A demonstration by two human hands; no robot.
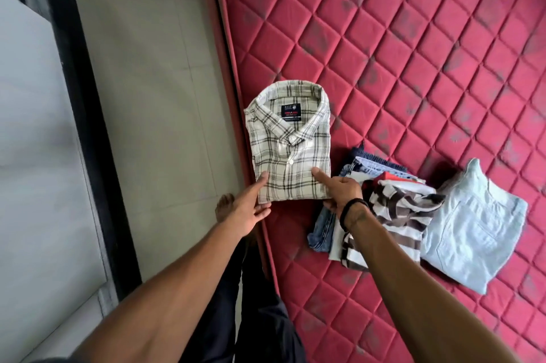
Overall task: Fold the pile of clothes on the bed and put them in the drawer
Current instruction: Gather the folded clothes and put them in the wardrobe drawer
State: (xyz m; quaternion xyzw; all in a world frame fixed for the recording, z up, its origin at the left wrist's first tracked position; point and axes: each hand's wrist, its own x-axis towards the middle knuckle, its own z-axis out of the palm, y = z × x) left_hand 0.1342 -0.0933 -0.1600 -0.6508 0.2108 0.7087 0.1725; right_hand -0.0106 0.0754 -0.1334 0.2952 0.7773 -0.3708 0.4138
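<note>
The folded plaid shirt (289, 144) lies at the bed's (413, 37) near edge, collar away from me, long axis running straight out. My left hand (248, 209) and right hand (339, 188) pinch its near corners, equally close; other folded clothes (393, 209) sit just right.

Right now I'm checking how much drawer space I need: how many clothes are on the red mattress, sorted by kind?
Folded white plaid button-up shirt, held at its near corners by the left hand and right hand: 1
Brown-and-white striped top: 1
Folded pale blue denim garment: 1
Stacked pieces under the striped top, only their edges visible: cannot count
Total clearly separate: 3
</note>
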